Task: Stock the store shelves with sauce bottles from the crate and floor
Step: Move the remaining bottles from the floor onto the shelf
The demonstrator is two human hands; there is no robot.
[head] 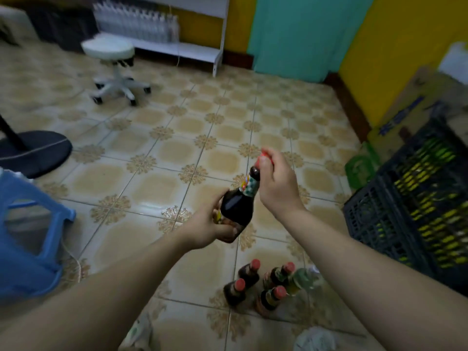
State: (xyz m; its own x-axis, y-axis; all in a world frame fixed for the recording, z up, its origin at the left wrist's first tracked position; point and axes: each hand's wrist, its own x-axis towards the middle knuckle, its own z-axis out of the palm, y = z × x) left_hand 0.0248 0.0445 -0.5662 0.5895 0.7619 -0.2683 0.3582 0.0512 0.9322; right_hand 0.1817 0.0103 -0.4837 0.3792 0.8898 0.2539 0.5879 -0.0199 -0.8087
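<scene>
- Above the patterned tile floor (157,138), at the centre of the view, a dark glass sauce bottle with a red cap (239,202) was held tilted, clear of the floor.
- The left hand (210,226) was closed around the bottle's base, while the right hand (274,183) pinched its red cap and neck.
- At six o'clock, four more red-capped dark sauce bottles (258,285) stood upright on the floor, with a pale clear bottle (301,279) just beside them.
- At three o'clock sat a dark plastic lattice crate (395,219); yellow shapes showed through its blurred side.
- At twelve o'clock, well apart, a white shelf unit (192,49) held a row of pale bottles.
- Judging from this, stocking looked far from finished: one bottle was in hand and the floor bottles and crate remained.
</scene>
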